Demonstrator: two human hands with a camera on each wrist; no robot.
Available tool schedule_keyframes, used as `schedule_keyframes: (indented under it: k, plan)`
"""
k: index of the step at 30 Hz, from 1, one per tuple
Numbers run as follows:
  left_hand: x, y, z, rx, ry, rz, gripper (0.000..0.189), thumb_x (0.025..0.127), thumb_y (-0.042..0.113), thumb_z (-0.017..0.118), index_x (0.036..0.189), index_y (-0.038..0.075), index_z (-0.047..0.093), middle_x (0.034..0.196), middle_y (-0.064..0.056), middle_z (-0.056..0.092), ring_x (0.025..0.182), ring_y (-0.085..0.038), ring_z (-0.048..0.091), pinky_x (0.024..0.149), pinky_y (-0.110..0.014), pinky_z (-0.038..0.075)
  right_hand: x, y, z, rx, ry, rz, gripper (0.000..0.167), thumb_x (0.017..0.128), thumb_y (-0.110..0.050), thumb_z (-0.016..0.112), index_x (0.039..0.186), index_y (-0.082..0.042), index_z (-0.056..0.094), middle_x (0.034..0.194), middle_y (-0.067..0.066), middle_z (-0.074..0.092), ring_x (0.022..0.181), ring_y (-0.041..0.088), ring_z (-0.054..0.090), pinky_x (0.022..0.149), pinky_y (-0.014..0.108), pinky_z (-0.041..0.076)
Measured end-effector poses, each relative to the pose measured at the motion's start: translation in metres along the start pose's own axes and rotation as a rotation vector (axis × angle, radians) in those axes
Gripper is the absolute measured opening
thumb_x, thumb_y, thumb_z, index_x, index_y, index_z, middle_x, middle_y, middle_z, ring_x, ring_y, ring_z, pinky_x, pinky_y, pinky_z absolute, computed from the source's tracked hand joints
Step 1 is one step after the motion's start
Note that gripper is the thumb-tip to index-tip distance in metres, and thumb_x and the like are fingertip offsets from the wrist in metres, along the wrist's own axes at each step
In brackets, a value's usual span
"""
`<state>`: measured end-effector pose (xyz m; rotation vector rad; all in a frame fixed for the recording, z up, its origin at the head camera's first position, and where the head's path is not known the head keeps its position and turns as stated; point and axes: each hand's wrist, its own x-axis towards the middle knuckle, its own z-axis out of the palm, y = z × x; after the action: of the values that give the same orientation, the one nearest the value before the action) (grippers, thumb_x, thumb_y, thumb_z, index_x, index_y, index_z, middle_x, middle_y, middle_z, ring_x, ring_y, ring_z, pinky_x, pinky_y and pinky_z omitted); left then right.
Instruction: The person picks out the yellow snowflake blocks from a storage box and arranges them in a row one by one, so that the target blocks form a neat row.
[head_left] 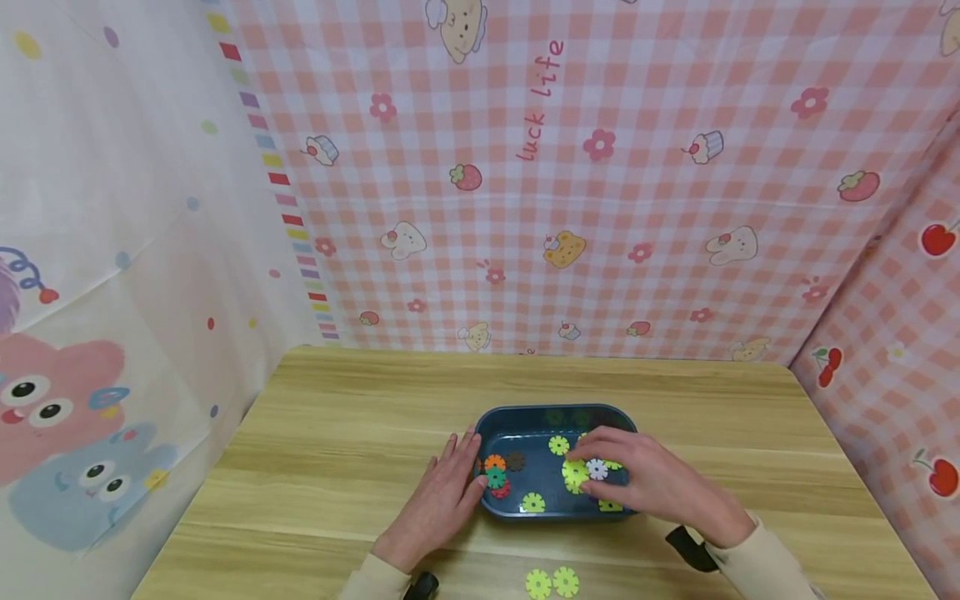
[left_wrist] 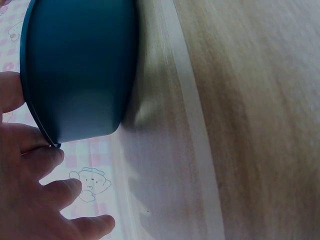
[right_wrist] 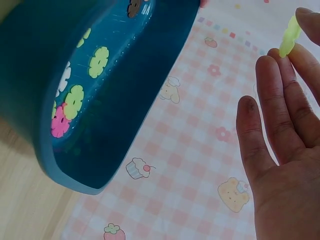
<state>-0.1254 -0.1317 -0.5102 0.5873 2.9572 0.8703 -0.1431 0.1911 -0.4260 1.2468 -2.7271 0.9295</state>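
A dark blue plastic bin (head_left: 553, 515) on the table holds several toothed plastic snowflake discs. My left hand (head_left: 442, 492) rests at its left end, thumb and fingertips touching the rim, fingers extended. In the left wrist view the bin's outer wall (left_wrist: 82, 70) stands beside that hand. My right hand (head_left: 660, 475) is over the bin's right half. Between thumb and fingertips it pinches a yellow-green snowflake disc (right_wrist: 290, 37), seen edge-on above the rim in the right wrist view. A white disc (head_left: 597, 469) shows close to the thumb.
Orange (head_left: 495, 462), green (head_left: 496, 477) and brown (head_left: 515, 461) discs lie at the bin's left end. A pink disc (right_wrist: 61, 121) is visible in the right wrist view. Two yellow-green discs (head_left: 538, 584) sit side by side on the wooden table (head_left: 360, 400) near its front. Patterned cloth (head_left: 555, 208) hangs behind.
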Motion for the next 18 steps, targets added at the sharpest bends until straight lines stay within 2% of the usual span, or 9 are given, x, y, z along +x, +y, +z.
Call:
schedule_keyframes:
  k: [5, 9, 12, 15, 18]
  plan:
    - [0.0, 0.0, 0.0, 0.0, 0.003, 0.0, 0.059, 0.111, 0.031, 0.046, 0.161, 0.002, 0.034, 0.169, -0.013, 0.027, 0.154, -0.041, 0.025, 0.116, -0.07, 0.027, -0.005, 0.0, 0.002, 0.024, 0.016, -0.038, 0.03, 0.094, -0.024, 0.079, 0.124, -0.021, 0.074, 0.119, -0.011, 0.067, 0.105, 0.012, 0.066, 0.086, 0.034, 0.06]
    - [0.0, 0.0, 0.001, -0.002, -0.001, -0.003, 0.059, 0.111, 0.031, 0.046, 0.161, 0.002, 0.033, 0.169, -0.013, 0.027, 0.154, -0.041, 0.024, 0.116, -0.07, 0.027, -0.009, -0.001, 0.003, -0.008, 0.029, -0.052, 0.029, 0.094, -0.024, 0.079, 0.122, -0.023, 0.074, 0.119, -0.012, 0.068, 0.113, 0.019, 0.068, 0.092, 0.045, 0.059]
    - [0.001, 0.0, 0.0, -0.004, -0.005, -0.006, 0.059, 0.111, 0.032, 0.045, 0.161, 0.003, 0.033, 0.169, -0.013, 0.027, 0.154, -0.04, 0.024, 0.116, -0.07, 0.027, -0.012, -0.003, 0.004, -0.027, 0.027, -0.038, 0.029, 0.093, -0.023, 0.08, 0.121, -0.025, 0.074, 0.12, -0.012, 0.069, 0.115, 0.02, 0.067, 0.093, 0.049, 0.058]
    - [0.0, 0.0, 0.0, -0.006, -0.007, -0.006, 0.059, 0.111, 0.032, 0.045, 0.161, 0.002, 0.033, 0.169, -0.013, 0.026, 0.154, -0.04, 0.023, 0.116, -0.07, 0.026, -0.015, -0.004, 0.004, -0.02, 0.017, -0.018, 0.028, 0.094, -0.024, 0.079, 0.121, -0.025, 0.074, 0.12, -0.01, 0.069, 0.11, 0.015, 0.068, 0.09, 0.042, 0.06]
    - [0.0, -0.001, 0.0, -0.004, -0.006, -0.004, 0.059, 0.111, 0.032, 0.045, 0.161, 0.002, 0.033, 0.169, -0.013, 0.026, 0.154, -0.04, 0.023, 0.116, -0.07, 0.026, -0.019, -0.005, 0.006, -0.01, 0.005, 0.0, 0.026, 0.097, -0.034, 0.075, 0.121, -0.025, 0.074, 0.121, -0.009, 0.069, 0.106, 0.01, 0.067, 0.089, 0.037, 0.06]
